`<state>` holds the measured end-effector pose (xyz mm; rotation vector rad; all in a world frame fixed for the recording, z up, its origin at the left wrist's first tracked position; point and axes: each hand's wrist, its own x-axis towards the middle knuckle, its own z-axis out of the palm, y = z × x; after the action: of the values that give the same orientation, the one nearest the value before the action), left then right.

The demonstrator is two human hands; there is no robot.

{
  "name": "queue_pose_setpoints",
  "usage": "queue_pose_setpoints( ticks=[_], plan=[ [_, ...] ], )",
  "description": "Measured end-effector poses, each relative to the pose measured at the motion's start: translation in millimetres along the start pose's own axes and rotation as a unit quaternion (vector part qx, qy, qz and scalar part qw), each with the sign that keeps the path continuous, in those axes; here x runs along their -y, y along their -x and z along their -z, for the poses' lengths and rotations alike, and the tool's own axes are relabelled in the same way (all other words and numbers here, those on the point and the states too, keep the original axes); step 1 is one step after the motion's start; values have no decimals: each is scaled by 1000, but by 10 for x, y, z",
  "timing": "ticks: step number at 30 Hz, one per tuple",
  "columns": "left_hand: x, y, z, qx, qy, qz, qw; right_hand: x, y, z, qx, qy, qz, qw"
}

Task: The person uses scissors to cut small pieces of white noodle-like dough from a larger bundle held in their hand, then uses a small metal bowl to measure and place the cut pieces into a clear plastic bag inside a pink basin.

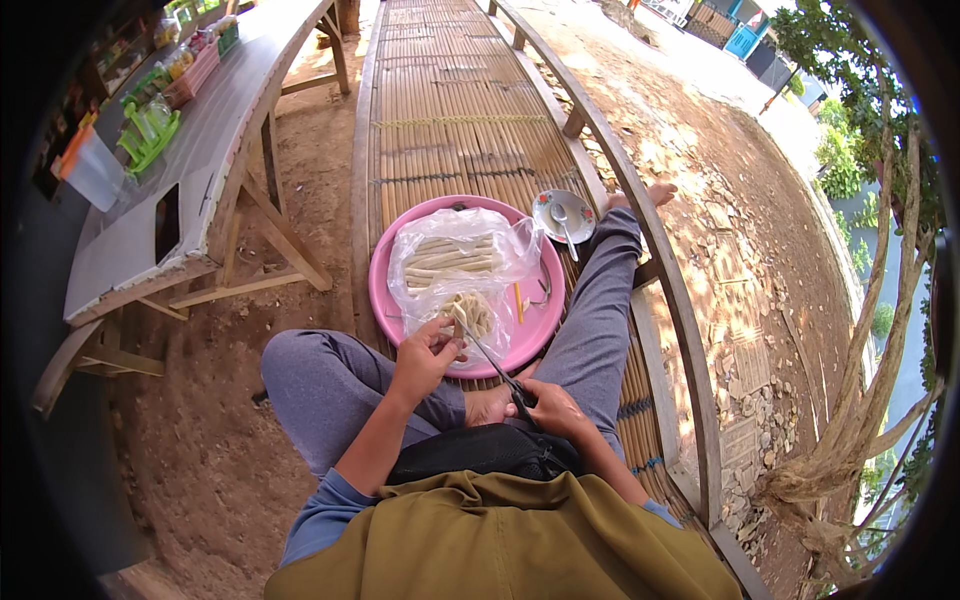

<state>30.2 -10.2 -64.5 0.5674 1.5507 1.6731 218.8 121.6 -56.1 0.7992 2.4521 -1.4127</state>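
In my right hand [553,407] is a pair of scissors [496,365] with dark handles, its long metal blades pointing up and left. My left hand [430,355] is beside the blade tips, thumb and index finger forward; whether anything is between them is unclear. Just past the fingertips lies a heap of pale, curled strips [474,309], perhaps dough, on clear plastic. Behind it, long pale sticks [450,261] lie side by side in a clear plastic bag [461,221]. All of this sits in a round pink tray [380,281] before my crossed leg.
A yellow stick [518,303] lies in the tray's right side. Right of the tray, a flowered plate [550,201] holds a metal spoon [559,214]. The bamboo bench [457,97] has a wooden rail [626,161] on its right. A table [202,142] with baskets stands left.
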Motion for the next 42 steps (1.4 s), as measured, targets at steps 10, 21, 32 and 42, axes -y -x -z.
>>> queue_pose_setpoints(
  ticks=[10,21,32,42],
  plan=[
    [26,-7,-5,-2,6,-5,1000,52,11,6,-10,-17,-15,1000],
    [40,-13,2,-7,-4,-14,1000,43,20,38,-5,-14,-13,1000],
    [-11,-2,6,11,32,-13,999,-27,23,48,39,-72,12,997],
    [-88,14,20,35,-16,-5,999,81,59,171,60,-111,-31,992]
  ],
)
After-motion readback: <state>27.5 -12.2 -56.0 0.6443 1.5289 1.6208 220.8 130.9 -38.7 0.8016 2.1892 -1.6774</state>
